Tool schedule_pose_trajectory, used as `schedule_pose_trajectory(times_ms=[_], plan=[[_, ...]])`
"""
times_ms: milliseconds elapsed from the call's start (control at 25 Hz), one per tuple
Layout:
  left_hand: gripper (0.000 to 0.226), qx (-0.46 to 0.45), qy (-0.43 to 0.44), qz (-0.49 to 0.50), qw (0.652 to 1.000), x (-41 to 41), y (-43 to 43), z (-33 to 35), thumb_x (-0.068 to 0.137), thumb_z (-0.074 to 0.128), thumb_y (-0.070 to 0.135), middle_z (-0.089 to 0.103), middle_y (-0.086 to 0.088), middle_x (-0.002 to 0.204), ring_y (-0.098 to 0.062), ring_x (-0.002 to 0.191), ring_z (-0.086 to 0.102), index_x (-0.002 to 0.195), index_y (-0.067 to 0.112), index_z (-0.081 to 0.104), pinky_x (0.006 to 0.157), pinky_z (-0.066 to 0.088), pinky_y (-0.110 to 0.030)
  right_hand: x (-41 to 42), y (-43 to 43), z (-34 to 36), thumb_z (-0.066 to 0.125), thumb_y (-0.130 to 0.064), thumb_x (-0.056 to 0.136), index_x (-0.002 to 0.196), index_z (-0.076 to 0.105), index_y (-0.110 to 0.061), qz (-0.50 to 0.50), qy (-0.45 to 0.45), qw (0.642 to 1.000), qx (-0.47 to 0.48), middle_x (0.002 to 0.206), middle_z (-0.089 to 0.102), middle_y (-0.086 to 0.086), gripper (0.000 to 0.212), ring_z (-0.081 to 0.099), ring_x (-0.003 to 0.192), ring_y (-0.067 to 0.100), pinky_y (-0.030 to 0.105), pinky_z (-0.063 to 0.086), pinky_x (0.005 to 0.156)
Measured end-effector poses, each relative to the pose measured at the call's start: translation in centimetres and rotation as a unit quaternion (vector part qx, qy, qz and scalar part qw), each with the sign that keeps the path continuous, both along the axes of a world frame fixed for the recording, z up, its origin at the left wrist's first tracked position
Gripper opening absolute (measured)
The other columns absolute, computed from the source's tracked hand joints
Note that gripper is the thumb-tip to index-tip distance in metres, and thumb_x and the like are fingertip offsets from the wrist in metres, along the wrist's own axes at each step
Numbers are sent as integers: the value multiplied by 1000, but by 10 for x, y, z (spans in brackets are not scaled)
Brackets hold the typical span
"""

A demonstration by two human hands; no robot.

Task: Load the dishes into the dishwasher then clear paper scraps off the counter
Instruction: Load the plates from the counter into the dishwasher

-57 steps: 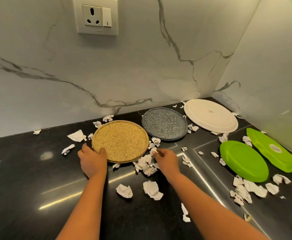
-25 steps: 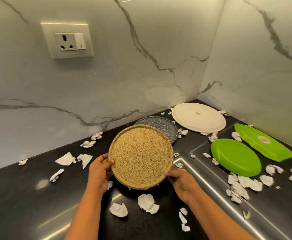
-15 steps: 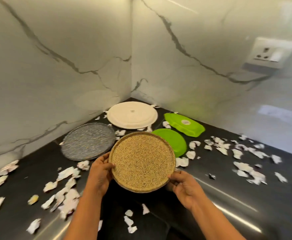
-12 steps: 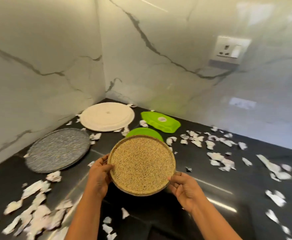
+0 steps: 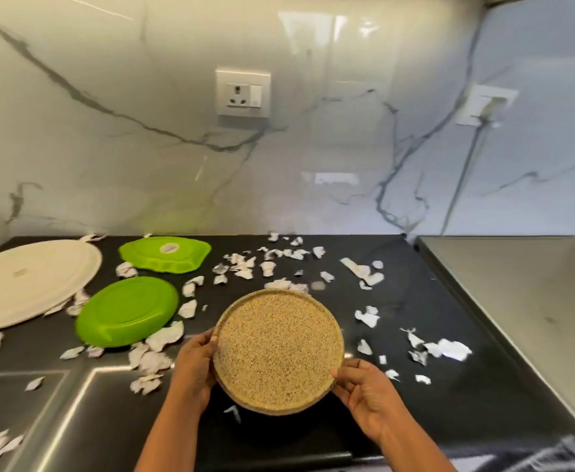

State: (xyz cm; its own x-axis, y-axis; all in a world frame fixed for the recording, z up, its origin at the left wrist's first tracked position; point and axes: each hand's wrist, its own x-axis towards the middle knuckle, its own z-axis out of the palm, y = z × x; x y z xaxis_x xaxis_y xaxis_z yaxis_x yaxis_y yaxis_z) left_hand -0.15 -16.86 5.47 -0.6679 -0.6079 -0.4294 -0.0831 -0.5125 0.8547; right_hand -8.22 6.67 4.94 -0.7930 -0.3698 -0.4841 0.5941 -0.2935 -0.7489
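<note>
Clamping opposite rims of the raised tan plate [image 5: 278,352]: left hand [image 5: 193,367], right hand [image 5: 366,395].

Speckled tan plate [image 5: 278,352] over black counter [image 5: 449,386]
Two bright green lids [image 5: 127,311], a cream plate [image 5: 27,284], white paper scraps [image 5: 368,316], and a white wall [image 5: 109,165] with grey marble veins.

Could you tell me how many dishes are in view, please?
4: white plate far left; round green plate beside it; green tray behind that; tan plate held between left hand and right hand. Others may be off-frame.
</note>
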Motion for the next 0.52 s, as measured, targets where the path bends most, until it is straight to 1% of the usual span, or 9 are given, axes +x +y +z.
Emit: schedule_pose_trajectory(times_ms=[120, 200, 280, 440, 520], plan=[[23, 2, 4, -36, 999, -22, 39, 6, 98, 35, 1, 62, -13, 83, -24, 71, 57, 101, 4, 58, 60, 48, -35, -7, 44, 5, 52, 23, 73, 77, 49, 0, -39, 3, 999, -6, 67, 64, 19, 24, 65, 56, 25, 30, 56, 49], [23, -5, -6, -69, 998, -37, 69, 10, 99, 36, 2, 62, -13, 83, -24, 71, 56, 99, 4, 58, 62, 47, -36, -10, 79, 9, 52, 23, 73, 78, 49, 0, -72, 5, 997, -7, 66, 64, 19, 24, 65, 56, 25, 31, 56, 50], [24, -17, -22, -111, 993, -53, 103, 12, 98, 36, 2, 61, -12, 81, -23, 69, 56, 98, 5, 59, 59, 47, -36, -12, 118, 11, 53, 23, 73, 81, 50, 1, -111, 4, 994, 5, 68, 64, 19, 24, 65, 58, 26, 31, 56, 52], [25, -52, -37, -187, 980, -81, 176, 15, 96, 36, -3, 62, -10, 78, -20, 64, 55, 97, 6, 60, 48, 51, -28, -11, 197, 11, 53, 22, 77, 83, 53, 5, -189, 5, 982, 28, 73, 63, 20, 19, 65, 62, 27, 30, 57, 52], [25, -69, -44, -224, 971, -91, 220, 18, 95, 37, -6, 63, -11, 80, -21, 66, 57, 97, 5, 59, 49, 52, -28, -7, 239, 8, 51, 23, 78, 86, 54, 6, -234, 3, 972, 34, 76, 61, 21, 19, 63, 65, 29, 31, 57, 52]])
